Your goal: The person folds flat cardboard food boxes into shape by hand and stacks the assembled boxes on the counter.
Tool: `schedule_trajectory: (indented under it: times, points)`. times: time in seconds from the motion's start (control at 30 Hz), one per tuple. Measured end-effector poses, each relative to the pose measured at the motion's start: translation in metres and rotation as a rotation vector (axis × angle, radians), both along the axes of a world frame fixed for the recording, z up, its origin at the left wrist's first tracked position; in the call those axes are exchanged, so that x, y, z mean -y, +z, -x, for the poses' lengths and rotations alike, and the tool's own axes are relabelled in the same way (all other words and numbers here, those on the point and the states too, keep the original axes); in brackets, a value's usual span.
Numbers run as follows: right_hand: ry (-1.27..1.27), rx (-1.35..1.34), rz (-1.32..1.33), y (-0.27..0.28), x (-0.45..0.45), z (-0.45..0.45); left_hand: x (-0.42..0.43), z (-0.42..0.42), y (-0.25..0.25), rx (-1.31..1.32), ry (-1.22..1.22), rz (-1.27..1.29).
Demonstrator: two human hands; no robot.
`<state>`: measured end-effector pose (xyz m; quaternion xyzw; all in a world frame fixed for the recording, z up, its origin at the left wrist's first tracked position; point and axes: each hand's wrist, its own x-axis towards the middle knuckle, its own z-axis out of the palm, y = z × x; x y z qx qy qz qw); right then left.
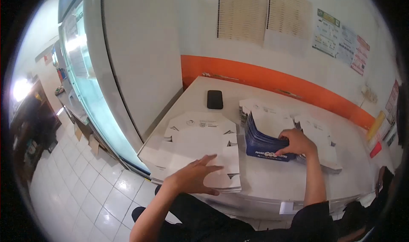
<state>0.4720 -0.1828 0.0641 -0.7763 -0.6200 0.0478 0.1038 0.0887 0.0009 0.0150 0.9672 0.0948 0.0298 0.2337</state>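
My left hand (pixel 194 176) rests with spread fingers over the near part of a stack of flat white die-cut cardboard sheets (pixel 198 142). At the right, my right hand (pixel 296 143) grips the near right edge of a nested stack of folded blue boxes (pixel 266 150) with white lettering, thumb on the front and fingers inside. Those blue boxes stand on the white table (pixel 226 101), right of the sheet stack. More white cardboard sheets (pixel 317 137) lie behind and to the right of them, partly hidden by my right hand.
A black phone (pixel 215 99) lies near the table's back left. A tall glass-door fridge (pixel 91 84) stands at the left. Papers (pixel 243 16) hang on the wall above an orange band. Dark items and a red object (pixel 375 150) are at the far right.
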Motion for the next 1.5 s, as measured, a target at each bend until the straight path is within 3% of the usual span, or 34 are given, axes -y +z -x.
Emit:
schedule_trajectory:
  times: [0.13,0.2,0.27,0.33,0.4,0.43,0.6,0.7,0.8,0.9,1.03,1.13,1.17,1.23,1.27,1.3,1.33,1.37,1.43,1.47,1.5]
  points:
    - [-0.013,-0.023,-0.056,0.001,0.007,0.013,-0.010,-0.004,-0.018,-0.029,-0.017,0.035]
    - [0.113,-0.026,-0.278,0.005,0.003,0.037,-0.014,-0.003,0.000,-0.105,-0.010,0.143]
    - [0.282,0.006,-0.529,0.008,-0.003,0.063,-0.030,-0.004,-0.004,-0.093,-0.055,0.093]
    - [0.453,-0.342,-0.370,0.015,0.000,0.099,-0.045,-0.009,-0.011,-0.102,-0.084,0.116]
    - [0.656,-0.502,-0.200,0.012,0.002,0.141,-0.058,-0.012,-0.012,-0.130,-0.080,0.205]
    - [0.690,-0.471,-0.177,0.006,0.000,0.150,-0.044,-0.008,0.001,-0.071,-0.093,0.077]
    - [0.702,-0.446,-0.091,-0.024,-0.007,0.156,-0.037,0.000,-0.006,-0.042,-0.095,0.039]
    - [0.729,-0.445,-0.163,-0.028,-0.006,0.157,-0.041,0.000,0.003,-0.034,-0.131,0.162]
    - [0.588,-0.165,-0.413,-0.025,-0.004,0.170,-0.024,-0.006,0.017,0.034,0.051,0.080]
    - [0.571,-0.219,-0.470,-0.039,-0.005,0.189,-0.024,0.001,0.016,0.275,0.128,0.105]
    - [0.502,-0.086,-0.310,-0.084,-0.008,0.199,-0.022,0.017,0.043,0.520,0.236,0.097]
    - [0.487,-0.108,-0.142,-0.072,-0.010,0.197,-0.011,0.034,0.066,0.931,0.501,0.027]
    - [0.479,-0.298,-0.160,-0.064,-0.012,0.204,0.002,0.039,0.074,1.050,0.570,-0.188]
    - [0.460,-0.687,-0.208,-0.045,-0.015,0.230,0.037,0.038,0.054,1.110,0.535,-0.100]
    - [0.521,-0.598,-0.325,-0.041,-0.010,0.238,0.056,0.038,0.043,1.138,0.527,-0.055]
    - [0.581,-0.508,-0.435,-0.038,-0.003,0.246,0.075,0.036,0.037,1.070,0.349,0.108]
    - [0.570,-0.631,-0.503,-0.045,0.000,0.258,0.092,0.036,0.035,0.992,0.177,0.271]
    - [0.540,-0.880,-0.576,-0.059,0.000,0.272,0.103,0.043,0.039,0.923,0.140,0.287]
    - [0.531,-1.198,-0.715,-0.072,-0.011,0.299,0.125,0.050,0.026,1.041,0.227,0.663]
    - [0.603,-1.211,-0.602,-0.064,-0.016,0.299,0.121,0.074,0.031,1.013,0.273,0.490]
    - [0.669,-1.217,-0.487,-0.046,-0.022,0.300,0.120,0.093,0.038,1.036,0.327,0.471]
